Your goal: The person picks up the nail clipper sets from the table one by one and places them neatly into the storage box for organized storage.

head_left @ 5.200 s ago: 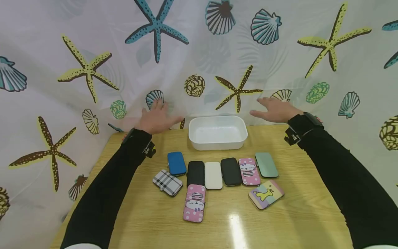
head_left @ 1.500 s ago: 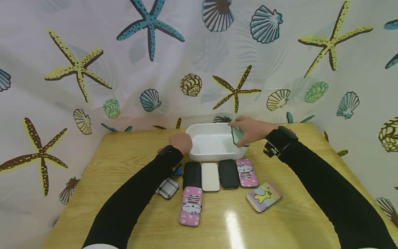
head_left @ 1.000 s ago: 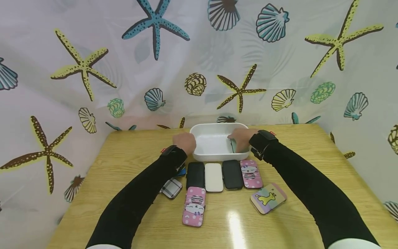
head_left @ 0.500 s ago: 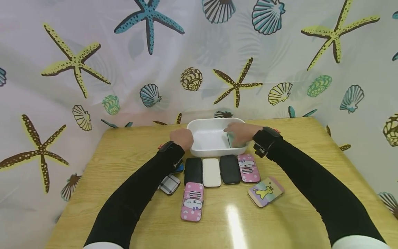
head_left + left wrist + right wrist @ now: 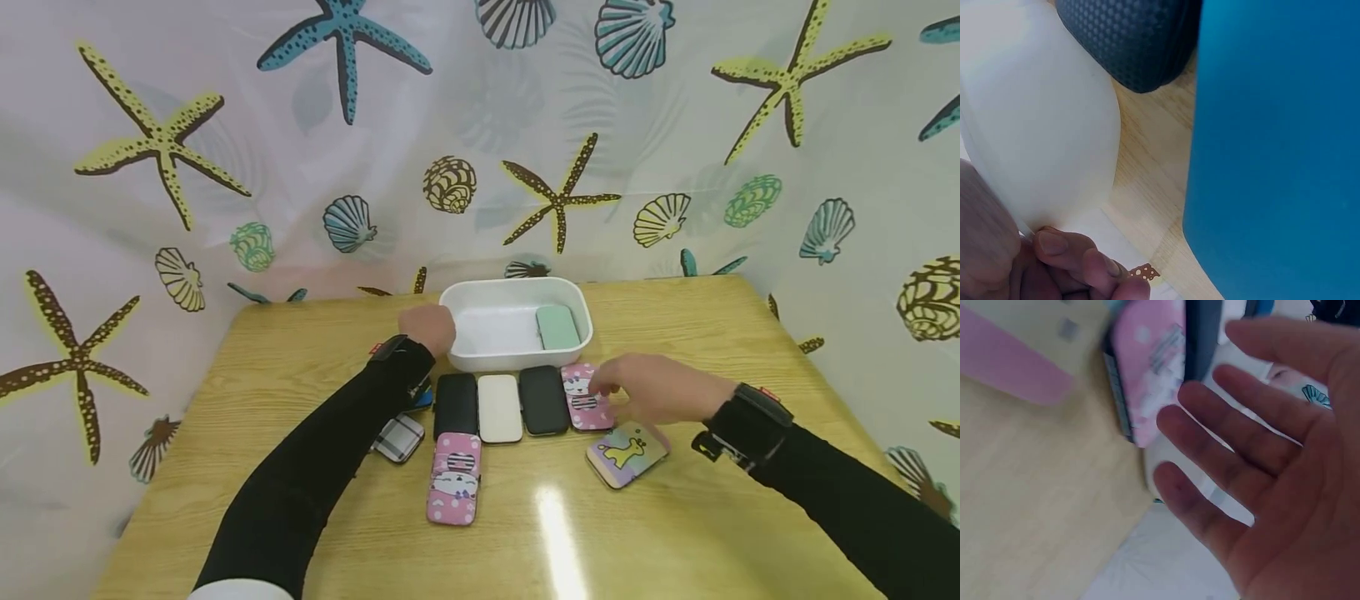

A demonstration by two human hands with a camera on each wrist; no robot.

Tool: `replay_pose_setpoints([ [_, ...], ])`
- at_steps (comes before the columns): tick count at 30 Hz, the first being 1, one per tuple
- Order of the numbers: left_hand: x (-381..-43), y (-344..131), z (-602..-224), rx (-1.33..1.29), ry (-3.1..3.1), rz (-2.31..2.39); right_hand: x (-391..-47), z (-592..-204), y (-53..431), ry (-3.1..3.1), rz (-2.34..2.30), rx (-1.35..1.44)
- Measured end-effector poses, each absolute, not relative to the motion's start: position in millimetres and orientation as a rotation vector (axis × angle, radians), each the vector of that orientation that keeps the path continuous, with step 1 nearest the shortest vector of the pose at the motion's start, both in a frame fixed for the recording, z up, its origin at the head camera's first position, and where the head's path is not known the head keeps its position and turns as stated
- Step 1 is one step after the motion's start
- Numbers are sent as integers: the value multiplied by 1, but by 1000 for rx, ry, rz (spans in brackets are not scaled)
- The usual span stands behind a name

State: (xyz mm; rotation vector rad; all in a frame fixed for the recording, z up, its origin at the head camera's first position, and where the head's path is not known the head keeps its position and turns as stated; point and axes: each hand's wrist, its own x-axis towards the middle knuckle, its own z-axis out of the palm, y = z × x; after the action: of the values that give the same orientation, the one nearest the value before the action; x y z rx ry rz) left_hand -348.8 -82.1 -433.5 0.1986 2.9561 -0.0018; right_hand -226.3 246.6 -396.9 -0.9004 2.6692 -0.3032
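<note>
My left hand (image 5: pixel 429 327) grips the left rim of the white plastic box (image 5: pixel 495 364); in the left wrist view its fingertips (image 5: pixel 1052 244) pinch the rim's edge. A mint-green case (image 5: pixel 557 327) lies inside the box at the right end. Over the pink cat-print case (image 5: pixel 579 387) hovers my right hand (image 5: pixel 663 387), fingers spread and holding nothing, as the right wrist view shows. Just below that hand lies a giraffe-print case (image 5: pixel 626 454). Left of the pink case stand a black case (image 5: pixel 544 400), a white case (image 5: pixel 499 408) and another black case (image 5: pixel 456 406) in a row.
A second pink cat-print case (image 5: pixel 453 479) lies nearer on the wooden table (image 5: pixel 360 533). The plaid case (image 5: pixel 399 437) and blue case (image 5: pixel 1279 156) sit at left, partly behind the left forearm. A shell-patterned cloth (image 5: pixel 300 167) hangs behind.
The right hand took the mint-green case from the row's right end, laid it in the box, let go and moved back toward the pink case. The left hand came to the box's left rim and stayed.
</note>
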Motion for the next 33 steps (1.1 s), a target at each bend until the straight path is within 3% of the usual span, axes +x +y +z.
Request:
replay_pose_setpoints([
  [13, -352, -84, -435, 161, 2934, -29, -183, -415, 264, 2611, -176, -776],
  [33, -344, -81, -430, 183, 2965, -9, -153, -434, 238, 2821, 74, -982],
])
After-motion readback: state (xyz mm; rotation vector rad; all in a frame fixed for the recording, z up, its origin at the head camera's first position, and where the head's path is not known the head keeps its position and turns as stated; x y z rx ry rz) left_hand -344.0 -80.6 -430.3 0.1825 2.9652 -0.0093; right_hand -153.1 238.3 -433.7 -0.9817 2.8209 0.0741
